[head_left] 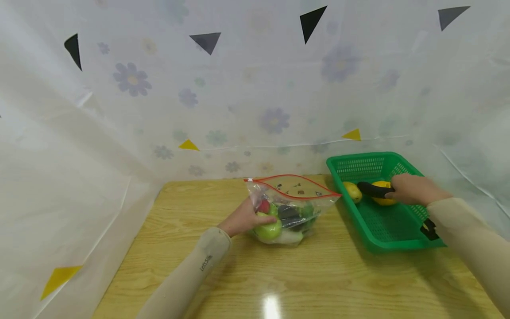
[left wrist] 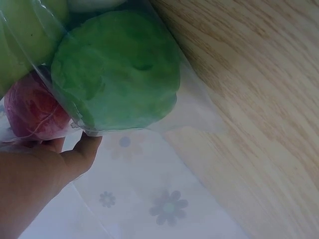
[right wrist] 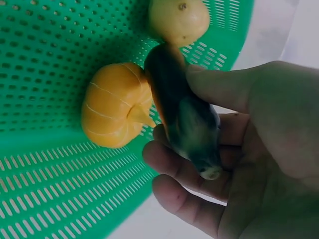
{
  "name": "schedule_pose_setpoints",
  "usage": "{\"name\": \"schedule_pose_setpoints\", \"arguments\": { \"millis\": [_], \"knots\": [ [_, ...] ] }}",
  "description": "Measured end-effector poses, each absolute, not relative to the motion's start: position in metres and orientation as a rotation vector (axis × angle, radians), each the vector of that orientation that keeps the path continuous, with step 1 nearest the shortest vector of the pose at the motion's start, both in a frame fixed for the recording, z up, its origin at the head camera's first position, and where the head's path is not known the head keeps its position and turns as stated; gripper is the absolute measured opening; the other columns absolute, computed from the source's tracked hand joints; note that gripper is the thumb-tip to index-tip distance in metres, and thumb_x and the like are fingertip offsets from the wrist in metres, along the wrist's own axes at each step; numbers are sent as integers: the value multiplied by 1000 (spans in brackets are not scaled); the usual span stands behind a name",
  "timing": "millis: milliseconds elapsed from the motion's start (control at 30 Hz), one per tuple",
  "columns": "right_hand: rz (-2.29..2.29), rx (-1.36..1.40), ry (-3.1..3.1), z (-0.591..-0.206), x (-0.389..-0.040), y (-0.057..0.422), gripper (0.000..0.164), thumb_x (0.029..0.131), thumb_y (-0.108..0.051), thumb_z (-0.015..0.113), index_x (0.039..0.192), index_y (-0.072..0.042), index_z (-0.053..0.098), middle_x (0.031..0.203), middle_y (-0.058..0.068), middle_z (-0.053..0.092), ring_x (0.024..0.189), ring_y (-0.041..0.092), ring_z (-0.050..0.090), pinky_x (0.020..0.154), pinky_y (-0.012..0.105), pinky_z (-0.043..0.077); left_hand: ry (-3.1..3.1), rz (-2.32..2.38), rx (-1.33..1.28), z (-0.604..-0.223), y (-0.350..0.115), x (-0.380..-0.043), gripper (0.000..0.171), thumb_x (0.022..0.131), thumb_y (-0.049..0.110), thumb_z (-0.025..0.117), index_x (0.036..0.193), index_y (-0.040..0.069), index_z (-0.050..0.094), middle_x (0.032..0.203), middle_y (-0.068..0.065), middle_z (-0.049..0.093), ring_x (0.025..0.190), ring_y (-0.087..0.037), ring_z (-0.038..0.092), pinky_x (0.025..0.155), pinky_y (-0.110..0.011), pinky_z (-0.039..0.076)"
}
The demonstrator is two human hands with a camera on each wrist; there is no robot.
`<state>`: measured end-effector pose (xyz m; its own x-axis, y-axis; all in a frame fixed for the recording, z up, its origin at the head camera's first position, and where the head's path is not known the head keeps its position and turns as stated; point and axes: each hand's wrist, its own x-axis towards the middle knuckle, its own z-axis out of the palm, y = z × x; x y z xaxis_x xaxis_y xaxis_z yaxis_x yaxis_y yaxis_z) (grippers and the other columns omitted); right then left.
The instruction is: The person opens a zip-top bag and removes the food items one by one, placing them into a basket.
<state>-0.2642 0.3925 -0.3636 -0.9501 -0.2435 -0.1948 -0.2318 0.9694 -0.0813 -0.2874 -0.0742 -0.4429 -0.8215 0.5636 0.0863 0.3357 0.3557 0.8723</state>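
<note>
My right hand [head_left: 414, 188] grips a dark eggplant [right wrist: 182, 107] over the green basket [head_left: 360, 221], thumb on one side and fingers curled round the other. Below it lie a yellow pumpkin [right wrist: 117, 107] and a pale yellow-green fruit [right wrist: 179, 20]. My left hand [head_left: 245, 219] holds the left side of a clear zip bag [head_left: 324, 206], thumb across its front. The bag's red-edged mouth gapes. Inside sit a green apple-like fruit [head_left: 268, 228], a dark long vegetable [head_left: 288, 215], a reddish round item [left wrist: 37, 107] and a large green round one [left wrist: 117, 69].
The bag and basket stand on a wood-grain table [head_left: 191, 274], the basket to the right. A flowered plastic sheet [head_left: 239, 88] hangs behind the table. A black band-like item [head_left: 429, 229] shows beside my right sleeve at the basket's edge.
</note>
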Motion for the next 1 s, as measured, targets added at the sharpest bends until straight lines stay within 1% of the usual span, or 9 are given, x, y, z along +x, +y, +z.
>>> {"name": "schedule_pose_setpoints", "arguments": {
  "millis": [200, 400, 500, 667, 700, 767, 833, 933, 1000],
  "knots": [
    [-109, -357, 2853, -370, -268, 389, 30, 90, -26, 64, 68, -11, 51, 60, -1, 41, 52, 13, 39, 48, 29, 34, 2373, 1472, 830, -444, -74, -288, 100, 73, 32, 82, 151, 21, 19, 137, -10, 46, 112, -9, 49, 93, -36, 46],
    [-116, -375, 2762, -374, -267, 389, 30, 94, -26, 59, 70, -10, 50, 62, 0, 40, 53, 12, 37, 50, 29, 33, 2405, 1439, 811, -444, -74, -288, 99, 72, 37, 82, 150, 26, 22, 136, -6, 47, 112, -4, 48, 94, -32, 45],
    [-118, -374, 2702, -376, -266, 389, 32, 97, -24, 53, 68, -11, 52, 59, -2, 43, 51, 11, 38, 52, 29, 36, 2412, 1433, 813, -443, -74, -287, 99, 71, 38, 82, 149, 26, 22, 135, -6, 48, 111, -5, 49, 94, -31, 46],
    [-168, -387, 2648, -376, -263, 388, 31, 99, -14, 45, 70, -10, 56, 59, -3, 46, 52, 11, 41, 54, 30, 39, 2377, 1463, 865, -435, -73, -281, 96, 74, 32, 81, 149, 17, 23, 133, -14, 49, 110, -13, 52, 91, -36, 48],
    [-168, -393, 2651, -376, -263, 387, 29, 98, -13, 45, 73, -9, 58, 61, -1, 47, 54, 12, 42, 55, 31, 39, 2368, 1470, 874, -432, -73, -279, 94, 75, 30, 81, 148, 16, 24, 132, -16, 49, 110, -16, 52, 90, -37, 48],
    [-148, -414, 2661, -376, -263, 388, 24, 98, -13, 47, 84, -2, 64, 71, 5, 58, 63, 17, 51, 59, 35, 45, 2356, 1480, 884, -426, -73, -275, 92, 76, 25, 81, 148, 12, 25, 130, -19, 50, 109, -20, 53, 89, -38, 49],
    [-121, -436, 2669, -376, -263, 387, 25, 97, -14, 49, 99, 4, 67, 88, 16, 65, 78, 27, 58, 68, 44, 50, 2350, 1480, 880, -420, -74, -271, 90, 77, 22, 80, 147, 10, 25, 128, -20, 50, 108, -23, 54, 87, -37, 50],
    [-67, -471, 2682, -376, -263, 385, 33, 96, -15, 53, 114, 10, 63, 110, 27, 63, 97, 40, 57, 78, 57, 50, 2344, 1472, 869, -415, -74, -268, 87, 78, 19, 79, 147, 12, 26, 128, -19, 51, 107, -23, 54, 86, -35, 50],
    [-37, -497, 2697, -374, -264, 383, 33, 95, -16, 54, 113, 10, 63, 110, 28, 63, 98, 43, 55, 79, 59, 49, 2347, 1464, 868, -412, -75, -266, 86, 79, 19, 79, 147, 13, 26, 128, -18, 51, 108, -23, 54, 86, -35, 50]
  ]
}}
